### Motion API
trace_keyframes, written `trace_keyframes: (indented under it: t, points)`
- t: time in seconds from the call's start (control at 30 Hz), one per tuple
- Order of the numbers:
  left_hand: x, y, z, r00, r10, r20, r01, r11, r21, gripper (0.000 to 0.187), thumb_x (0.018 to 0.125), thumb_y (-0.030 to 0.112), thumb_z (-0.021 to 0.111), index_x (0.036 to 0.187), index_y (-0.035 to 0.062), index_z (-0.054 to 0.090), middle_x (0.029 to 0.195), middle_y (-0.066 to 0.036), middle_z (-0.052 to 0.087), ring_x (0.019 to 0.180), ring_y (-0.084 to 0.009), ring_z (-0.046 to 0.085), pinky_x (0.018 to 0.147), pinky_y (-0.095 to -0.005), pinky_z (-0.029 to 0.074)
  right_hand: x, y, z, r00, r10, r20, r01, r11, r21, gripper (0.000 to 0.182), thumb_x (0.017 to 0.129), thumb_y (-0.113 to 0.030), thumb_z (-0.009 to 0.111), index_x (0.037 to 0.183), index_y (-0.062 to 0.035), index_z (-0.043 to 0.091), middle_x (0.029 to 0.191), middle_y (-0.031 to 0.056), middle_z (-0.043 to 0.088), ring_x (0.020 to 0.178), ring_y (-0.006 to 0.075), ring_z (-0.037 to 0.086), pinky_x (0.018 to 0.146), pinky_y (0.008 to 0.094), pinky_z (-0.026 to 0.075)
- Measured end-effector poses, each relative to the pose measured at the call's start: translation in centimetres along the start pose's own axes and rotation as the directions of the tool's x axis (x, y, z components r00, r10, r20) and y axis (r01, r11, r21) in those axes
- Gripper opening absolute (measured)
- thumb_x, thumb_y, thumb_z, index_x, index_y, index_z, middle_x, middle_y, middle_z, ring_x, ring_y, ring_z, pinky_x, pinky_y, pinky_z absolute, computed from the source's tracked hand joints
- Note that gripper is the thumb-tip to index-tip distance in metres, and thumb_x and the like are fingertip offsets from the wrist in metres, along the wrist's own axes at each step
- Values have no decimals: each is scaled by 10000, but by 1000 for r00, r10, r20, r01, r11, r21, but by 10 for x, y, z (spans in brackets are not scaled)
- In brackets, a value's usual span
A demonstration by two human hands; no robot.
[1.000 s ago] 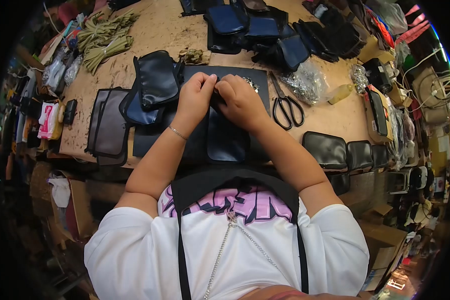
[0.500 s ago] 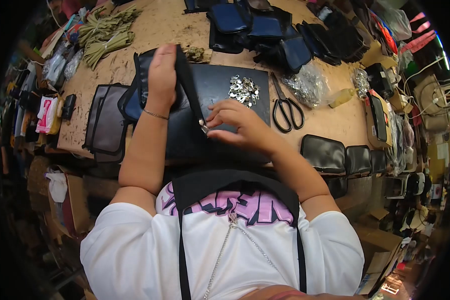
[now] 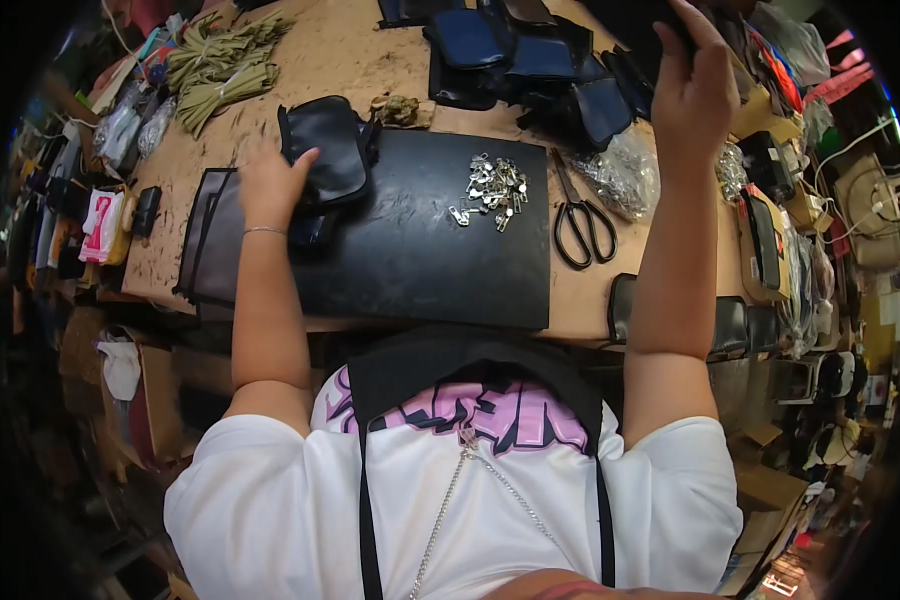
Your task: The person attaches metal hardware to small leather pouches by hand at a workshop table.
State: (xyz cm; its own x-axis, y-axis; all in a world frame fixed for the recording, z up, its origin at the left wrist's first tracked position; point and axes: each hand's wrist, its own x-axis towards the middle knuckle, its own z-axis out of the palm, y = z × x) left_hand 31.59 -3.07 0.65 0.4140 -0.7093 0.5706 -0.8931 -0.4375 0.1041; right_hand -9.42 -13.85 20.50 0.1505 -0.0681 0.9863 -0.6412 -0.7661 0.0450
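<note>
At the left of the dark work board (image 3: 430,265), my left hand (image 3: 273,185) is spread out beside a black pouch (image 3: 335,150). Its thumb reaches over the pouch's near left edge, and its fingers are blurred. The pouch lies on other dark pieces. My right hand (image 3: 698,95) is raised at the upper right, over the far side of the table. Its thumb and fingers are at the edge of a dark flat piece (image 3: 625,22), whose kind I cannot make out. A heap of silver zipper pulls (image 3: 495,185) sits on the board.
Black-handled scissors (image 3: 582,225) lie right of the board, near a clear bag of metal parts (image 3: 620,175). Blue and black pouches (image 3: 540,55) are piled at the back. Bundled tan strips (image 3: 220,70) lie at the back left, grey panels (image 3: 210,240) at the left.
My right hand has left the zipper pull and moved far up and right. The black pouch is lowered at the left, and my left hand has shifted left and opened.
</note>
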Motion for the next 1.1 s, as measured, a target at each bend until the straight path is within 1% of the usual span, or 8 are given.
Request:
trace_keyframes:
  t: [0.13,0.2,0.4,0.5,0.73,0.87,0.97,1.1]
  points:
    - [11,-20,-18,832,-217,510,293,953,-73,455,815,452,755,1028,55,689,1047,-188,700,980,-368,670,850,-453,526,-48,59,35,961,-139,239,150,988,-28,348,860,4,684,1187,-114,669,1124,108,709,1004,300,683,865,351,543]
    - [17,-21,-22,810,-186,555,288,952,-101,395,827,432,747,978,71,692,1039,-189,702,980,-370,674,835,-458,529,-86,61,53,875,46,483,-127,982,137,225,851,-111,700,1076,-110,693,1074,119,687,922,319,666,809,424,537]
    - [17,-26,6,925,-112,362,139,989,-49,266,931,330,648,996,72,630,1006,-162,704,948,-380,669,786,-484,514,-157,2,45,709,304,636,-599,736,316,112,885,-89,686,993,-67,701,883,97,651,808,223,655,711,317,517]
    - [19,11,-30,984,22,174,42,934,-354,178,977,214,589,1019,42,568,946,-170,690,889,-394,657,758,-454,510,-132,-39,18,280,521,806,-889,458,12,236,1008,-249,606,1050,-33,690,712,72,651,664,109,603,638,259,473]
    - [0,88,-154,788,605,118,-128,348,-929,93,955,-19,569,966,-6,477,912,-128,578,845,-237,572,799,-304,469,-130,-43,12,491,380,784,-845,428,322,689,885,-507,719,1381,-65,537,1211,137,637,1192,225,576,1036,333,428]
    - [-14,100,-171,653,730,203,-40,301,-953,117,945,-68,555,947,1,460,995,-102,567,878,-176,534,848,-258,452,-129,-48,-14,27,76,997,-993,-110,35,652,823,-260,812,1370,-37,537,1230,93,652,1146,215,606,1020,338,452]
    - [-15,99,-163,700,667,256,34,327,-944,109,970,8,591,1055,15,523,1022,-51,582,953,-126,549,883,-251,453,-119,-73,-25,50,232,971,-965,-239,106,513,851,-217,786,1293,-32,602,1159,45,685,1050,179,639,958,316,478]
    - [-19,115,-155,662,652,370,278,244,-929,251,996,121,613,1229,31,583,1059,-13,595,994,-98,560,896,-240,446,-118,-89,-25,240,163,957,-963,161,215,300,871,-138,754,1148,-41,688,1036,22,706,973,123,617,894,300,484]
